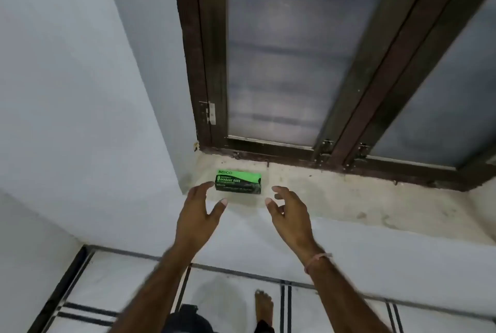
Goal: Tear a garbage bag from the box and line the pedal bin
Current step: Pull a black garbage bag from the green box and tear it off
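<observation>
A green and black garbage bag box (238,181) lies flat on the stone window sill (335,198), near the sill's left end. My left hand (198,211) hovers just left of and below the box, fingers spread, fingertips close to the box's left end and holding nothing. My right hand (288,209) hovers to the right of and below the box, fingers loosely curved and empty. Neither hand touches the box. The pedal bin is not in view.
A brown-framed window (281,64) with frosted panes stands behind the sill. A white wall (80,91) closes in on the left. Below lies a white tiled floor (228,287) with dark stripes, where a bare foot (264,305) stands.
</observation>
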Available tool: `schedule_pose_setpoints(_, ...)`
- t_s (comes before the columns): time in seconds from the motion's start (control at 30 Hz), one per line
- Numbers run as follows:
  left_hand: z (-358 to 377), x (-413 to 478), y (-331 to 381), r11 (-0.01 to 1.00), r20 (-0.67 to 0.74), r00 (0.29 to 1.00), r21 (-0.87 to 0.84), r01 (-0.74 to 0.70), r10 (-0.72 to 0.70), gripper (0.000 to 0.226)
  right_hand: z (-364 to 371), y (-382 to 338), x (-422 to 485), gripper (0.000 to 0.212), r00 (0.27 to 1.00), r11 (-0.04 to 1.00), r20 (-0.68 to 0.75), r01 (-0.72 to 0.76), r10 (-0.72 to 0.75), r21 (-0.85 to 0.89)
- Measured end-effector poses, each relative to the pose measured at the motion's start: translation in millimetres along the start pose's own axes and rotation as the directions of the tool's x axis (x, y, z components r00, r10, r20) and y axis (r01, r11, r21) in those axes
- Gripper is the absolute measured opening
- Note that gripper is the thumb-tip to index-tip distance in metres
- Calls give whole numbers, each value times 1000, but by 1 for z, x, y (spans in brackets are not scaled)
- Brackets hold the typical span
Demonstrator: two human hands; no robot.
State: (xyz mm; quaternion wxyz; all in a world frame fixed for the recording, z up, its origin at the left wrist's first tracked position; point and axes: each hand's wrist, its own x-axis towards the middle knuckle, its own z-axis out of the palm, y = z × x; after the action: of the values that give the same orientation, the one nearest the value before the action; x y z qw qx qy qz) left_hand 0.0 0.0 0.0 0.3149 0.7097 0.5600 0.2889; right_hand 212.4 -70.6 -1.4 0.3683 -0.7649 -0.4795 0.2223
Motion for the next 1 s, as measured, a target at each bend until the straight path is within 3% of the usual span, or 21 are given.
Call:
schedule_pose_setpoints(0.1,22,45,1,997,0,1000,70,-17,17,65,11,14,50,57,994,999,107,-37,36,5)
schedule_pose_setpoints(0.2,46,79,-4,986,95,994,164,39,-55,73,31,31,87,69,968,1000,251,5,-2,-9)
schedule_pose_setpoints(0.33,66,96,-12,975,156,983,215,62,-97,68,46,43,111,64,951,996,302,81,-63,-46)
schedule_pose_setpoints(0.47,69,97,-16,987,142,988,155,44,-66,58,40,52,115,52,953,996,290,69,-82,56)
schedule_pose_setpoints(0.63,53,85,-15,990,62,997,-137,43,-35,53,13,46,118,29,955,930,292,-67,-45,361)
schedule_pose_setpoints(0.7,48,78,-15,947,47,995,-306,99,-89,50,3,45,120,25,934,824,356,-177,-32,538)
schedule_pose_setpoints(0.77,44,70,-16,882,89,985,-438,173,-149,54,0,41,119,31,926,793,379,-222,-12,568)
schedule_pose_setpoints(0.87,39,64,-15,863,129,980,-466,195,-151,57,0,30,113,40,981,936,185,-9,-61,352)
schedule_pose_setpoints(0.93,37,62,-14,859,122,979,-472,201,-163,58,-4,19,108,28,973,945,37,210,-226,251)
schedule_pose_setpoints(1.0,35,61,-12,852,108,979,-483,203,-171,61,-10,7,103,16,940,908,24,321,-340,268)
